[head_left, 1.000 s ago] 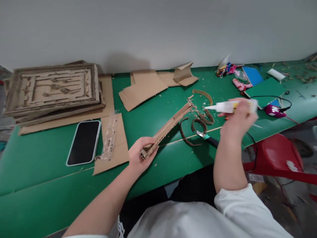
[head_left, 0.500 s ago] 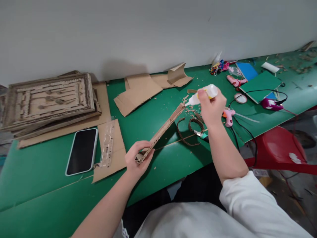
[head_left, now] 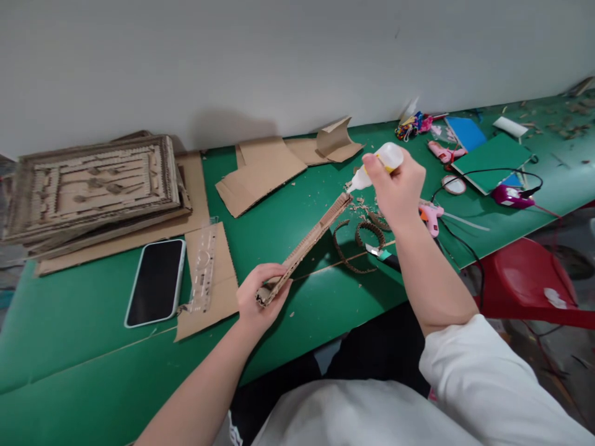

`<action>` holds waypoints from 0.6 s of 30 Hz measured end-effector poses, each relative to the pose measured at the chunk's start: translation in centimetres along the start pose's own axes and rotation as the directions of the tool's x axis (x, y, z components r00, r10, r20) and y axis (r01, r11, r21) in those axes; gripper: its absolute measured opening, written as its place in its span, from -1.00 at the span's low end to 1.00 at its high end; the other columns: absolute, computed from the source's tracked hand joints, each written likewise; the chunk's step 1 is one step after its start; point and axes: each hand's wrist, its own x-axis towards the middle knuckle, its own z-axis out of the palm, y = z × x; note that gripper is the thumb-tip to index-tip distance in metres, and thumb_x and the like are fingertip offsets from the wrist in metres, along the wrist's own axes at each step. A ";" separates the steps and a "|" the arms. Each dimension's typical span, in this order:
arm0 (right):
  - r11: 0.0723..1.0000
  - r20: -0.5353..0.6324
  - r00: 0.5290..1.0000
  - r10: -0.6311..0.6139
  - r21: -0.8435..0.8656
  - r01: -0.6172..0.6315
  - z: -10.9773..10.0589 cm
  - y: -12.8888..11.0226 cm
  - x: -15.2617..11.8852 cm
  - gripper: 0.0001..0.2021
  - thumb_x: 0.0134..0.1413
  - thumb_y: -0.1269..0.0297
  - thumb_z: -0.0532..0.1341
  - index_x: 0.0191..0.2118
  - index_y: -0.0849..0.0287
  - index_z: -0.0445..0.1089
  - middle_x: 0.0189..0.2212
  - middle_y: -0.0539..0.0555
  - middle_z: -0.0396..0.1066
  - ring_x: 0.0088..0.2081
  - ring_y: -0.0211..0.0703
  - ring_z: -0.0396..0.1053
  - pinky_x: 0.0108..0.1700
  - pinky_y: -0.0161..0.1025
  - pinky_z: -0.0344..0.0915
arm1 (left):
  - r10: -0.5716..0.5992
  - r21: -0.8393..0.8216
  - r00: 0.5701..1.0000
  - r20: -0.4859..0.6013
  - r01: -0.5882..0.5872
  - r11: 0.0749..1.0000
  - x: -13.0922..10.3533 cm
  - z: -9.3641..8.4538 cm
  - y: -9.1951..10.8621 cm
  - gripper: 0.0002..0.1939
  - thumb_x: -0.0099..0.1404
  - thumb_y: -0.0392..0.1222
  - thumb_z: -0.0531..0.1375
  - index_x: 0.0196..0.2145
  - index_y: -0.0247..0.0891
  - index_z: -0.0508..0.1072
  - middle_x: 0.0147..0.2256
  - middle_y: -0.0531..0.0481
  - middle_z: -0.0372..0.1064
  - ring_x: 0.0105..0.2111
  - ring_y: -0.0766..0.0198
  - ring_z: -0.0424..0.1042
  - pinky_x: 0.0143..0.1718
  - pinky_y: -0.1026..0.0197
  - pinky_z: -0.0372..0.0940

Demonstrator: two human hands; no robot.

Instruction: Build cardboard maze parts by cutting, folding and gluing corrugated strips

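My left hand (head_left: 261,297) is closed round the near end of a long corrugated cardboard piece (head_left: 309,248), which slants up and away to the right. In my right hand (head_left: 400,189) is a white glue bottle (head_left: 388,158) with a yellow band, tipped nozzle-down. Its nozzle is at the far end of the cardboard piece; whether they touch I cannot tell. Curled corrugated strips (head_left: 369,234) and cardboard scraps lie below the bottle, and a utility knife (head_left: 383,255) with its blade showing rests beside them.
At the left are a stack of framed cardboard panels (head_left: 97,186), a phone (head_left: 155,284) and a clear ruler (head_left: 203,266). Cardboard sheets (head_left: 264,170) lie by the wall. Glue guns (head_left: 431,217) with cords sit at the right, above a red stool (head_left: 530,272).
My right hand has tilted the glue bottle more upright, and its nozzle has shifted slightly up along the cardboard's far end. My left hand keeps its hold.
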 end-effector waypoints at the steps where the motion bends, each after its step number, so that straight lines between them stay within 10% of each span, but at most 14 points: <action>1: 1.000 -0.003 1.000 0.003 -0.002 -0.003 -0.1 0.0 0.0 -0.57 0.04 -0.18 0.14 -0.47 0.13 0.34 -0.61 -0.08 0.26 -0.54 -0.32 0.26 -0.43 -0.26 0.23 | 0.000 -0.003 1.000 0.001 0.000 1.000 0.0 0.0 0.0 -0.88 0.16 -0.34 0.25 -0.31 -0.25 0.41 -0.36 -0.03 0.46 -0.35 0.27 0.48 -0.31 0.21 0.43; 11: 0.999 -0.089 0.996 0.031 -0.004 -0.032 -1.2 0.5 -0.9 -0.61 0.02 -0.13 0.19 -0.48 0.14 0.36 -0.58 -0.04 0.31 -0.49 -0.25 0.32 -0.40 -0.19 0.29 | 0.011 0.011 1.000 -0.009 -0.011 1.000 -0.2 0.1 -0.3 -0.89 0.18 -0.29 0.25 -0.30 -0.24 0.41 -0.36 -0.03 0.47 -0.35 0.25 0.49 -0.30 0.18 0.43; 18: 0.943 0.031 0.997 -0.071 0.327 0.057 -1.3 -6.3 -3.4 -0.72 0.10 0.04 0.19 -0.48 0.12 0.41 -0.57 -0.01 0.41 -0.54 -0.27 0.35 -0.51 -0.27 0.25 | 0.041 0.015 0.999 -0.029 -0.041 0.999 0.3 0.1 0.4 -0.89 0.19 -0.24 0.25 -0.31 -0.25 0.39 -0.37 -0.05 0.49 -0.36 0.26 0.50 -0.32 0.21 0.43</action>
